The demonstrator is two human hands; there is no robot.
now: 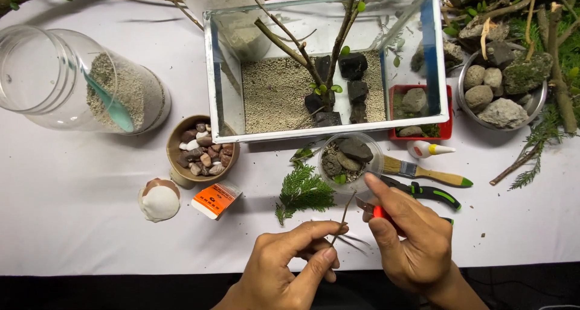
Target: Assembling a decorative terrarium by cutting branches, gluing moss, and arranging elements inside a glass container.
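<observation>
- The white table (72, 225) carries everything, and my two hands work at its near edge.
- A glass tank (326, 68) stands at the far middle, with pale sand, a row of dark stones and a forked branch inside.
- A clear jar (78, 80) lies on its side at the far left, holding sand and a teal scoop.
- A metal bowl (538, 101) of grey rocks sits at the far right.
- A brown bowl (202, 153) of mixed pebbles sits left of centre, near the tank's front corner.
- A small clear cup (350, 159) of stones stands just beyond my right hand.
- My left hand (290, 268) pinches the lower end of a thin twig (343, 219) between thumb and forefinger.
- My right hand (405, 231) is closed around red-handled snips (377, 211), whose tip meets the twig.
- A green sprig (302, 192) lies just beyond my left hand.
- A paintbrush (423, 172) lies beside the cup.
</observation>
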